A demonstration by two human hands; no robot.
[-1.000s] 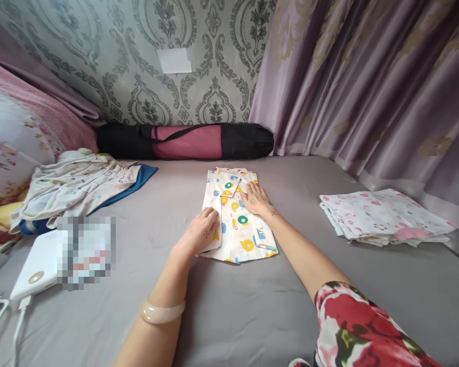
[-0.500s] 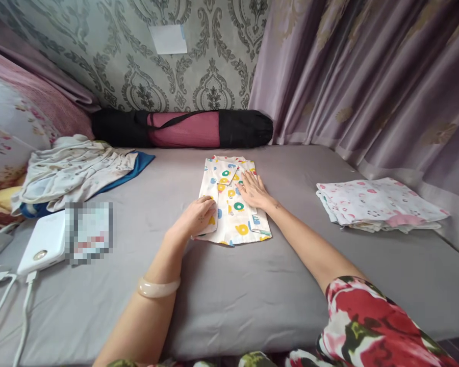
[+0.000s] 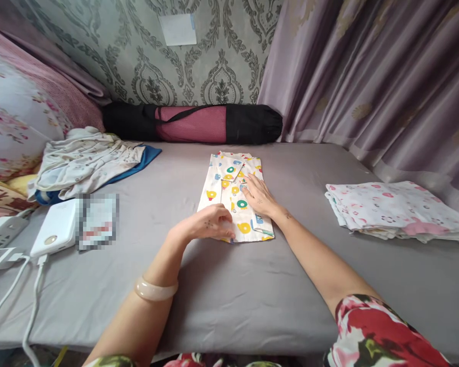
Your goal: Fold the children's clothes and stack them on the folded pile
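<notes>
A small white shirt (image 3: 239, 216) printed with yellow, green and blue figures lies flat on the grey sheet, its sides and sleeves folded inward and its collar at the far end. My right hand (image 3: 260, 198) rests palm down on its right side, fingers stretched out. Over the lower left part of the shirt is my left hand (image 3: 210, 223), fingers loosely curved and thumb apart near the bottom hem. Whether its fingertips touch the cloth is hard to see.
A folded pink-and-white cloth stack (image 3: 398, 209) lies right. Rumpled clothes (image 3: 95, 160), a white power bank (image 3: 55, 229) with cables, a blurred packet (image 3: 98, 221) and a power strip (image 3: 3, 232) are left. A black-and-pink rolled bag (image 3: 193, 124) lies along the wall.
My left hand has come off the folded left side and shifted right toward the bottom hem, its fingers loosening. My right hand stays on the shirt. The view has shifted slightly.
</notes>
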